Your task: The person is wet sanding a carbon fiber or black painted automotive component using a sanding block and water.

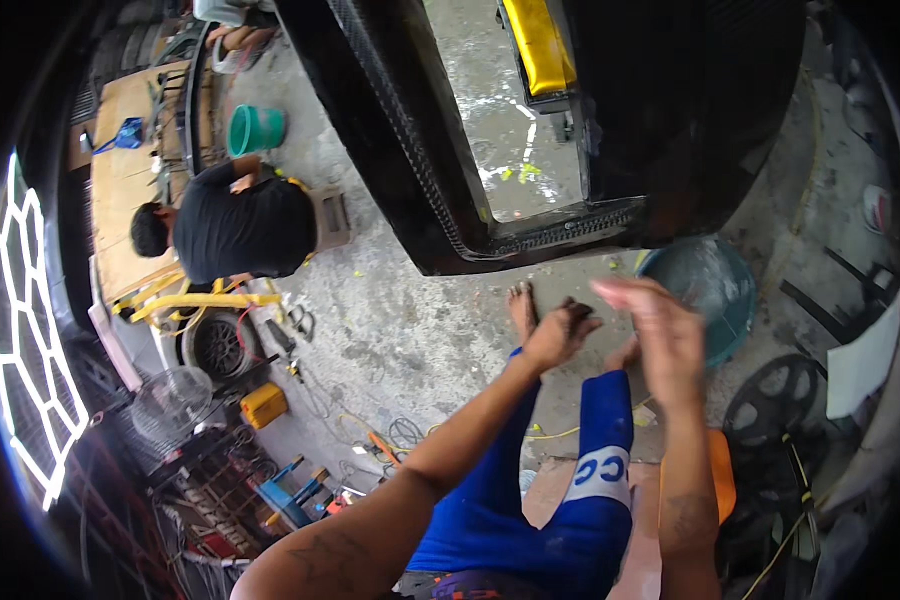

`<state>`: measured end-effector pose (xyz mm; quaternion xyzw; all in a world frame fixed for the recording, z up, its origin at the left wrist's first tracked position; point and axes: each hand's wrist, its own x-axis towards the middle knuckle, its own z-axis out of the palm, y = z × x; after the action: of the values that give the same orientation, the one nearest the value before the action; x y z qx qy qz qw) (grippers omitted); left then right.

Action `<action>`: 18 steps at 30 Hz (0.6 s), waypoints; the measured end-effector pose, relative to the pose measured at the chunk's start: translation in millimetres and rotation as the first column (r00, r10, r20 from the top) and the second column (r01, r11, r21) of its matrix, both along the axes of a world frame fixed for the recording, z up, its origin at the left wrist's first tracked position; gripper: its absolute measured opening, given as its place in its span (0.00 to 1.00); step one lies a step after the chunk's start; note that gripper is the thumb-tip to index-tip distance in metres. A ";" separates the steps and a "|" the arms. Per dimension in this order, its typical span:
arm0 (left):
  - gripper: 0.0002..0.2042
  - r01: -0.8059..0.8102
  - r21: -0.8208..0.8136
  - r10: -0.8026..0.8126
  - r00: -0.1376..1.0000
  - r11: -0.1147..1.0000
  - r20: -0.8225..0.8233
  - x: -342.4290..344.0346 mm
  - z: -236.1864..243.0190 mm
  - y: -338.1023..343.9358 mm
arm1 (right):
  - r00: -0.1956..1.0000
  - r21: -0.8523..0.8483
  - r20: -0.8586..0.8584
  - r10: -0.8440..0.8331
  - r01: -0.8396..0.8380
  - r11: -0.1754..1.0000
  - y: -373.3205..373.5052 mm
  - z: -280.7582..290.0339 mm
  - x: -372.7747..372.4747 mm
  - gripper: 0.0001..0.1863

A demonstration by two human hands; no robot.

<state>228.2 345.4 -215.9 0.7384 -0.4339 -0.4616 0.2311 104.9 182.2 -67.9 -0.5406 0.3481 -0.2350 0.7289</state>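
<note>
My left hand (560, 336) is closed, its fingers curled around something dark and small that I cannot make out. Beside it, my right hand (667, 335) is raised with its fingers stretched out and a little blurred; nothing shows in it. Both hands are just below the lower edge of a large black panel (400, 160) with a window-like opening and a textured strip along its inner border. They appear apart from it. To the right of my right hand, partly behind it, a round teal basin (735, 310) of cloudy water stands on the floor.
At left, a person in a dark shirt (245, 230) sits low beside a plywood board (115, 205). Nearby are a green bucket (257, 130), a wheel (220, 343), a fan (172, 402) and a yellow case (263, 405). Cables cross the stained concrete floor (370, 340).
</note>
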 end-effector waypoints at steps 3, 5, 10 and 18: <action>0.31 -0.176 -0.199 0.174 0.984 0.964 -0.029 54.7 -57.0 76.3 | 0.969 -0.636 -0.206 0.138 -0.240 0.734 21.6 18.8 92.2 0.25; 0.27 -0.116 -0.165 0.112 0.993 0.979 -0.034 52.1 -61.2 77.2 | 0.885 -0.626 -0.449 0.125 -0.412 0.662 45.5 2.2 96.0 0.30; 0.15 0.074 -0.039 -0.077 0.993 0.997 -0.092 105.5 19.3 59.2 | 0.655 -0.584 -0.749 -0.105 -0.577 0.571 36.5 12.5 79.1 0.34; 0.21 -0.143 -0.149 0.117 0.979 0.979 -0.170 146.5 166.4 26.1 | 0.811 -0.633 -0.469 -0.349 -0.033 0.774 45.6 19.9 66.2 0.24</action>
<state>374.7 371.4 -49.5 0.7048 -0.4004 -0.4669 0.3535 171.2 227.8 -48.0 -0.7586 0.4974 -0.2286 0.3533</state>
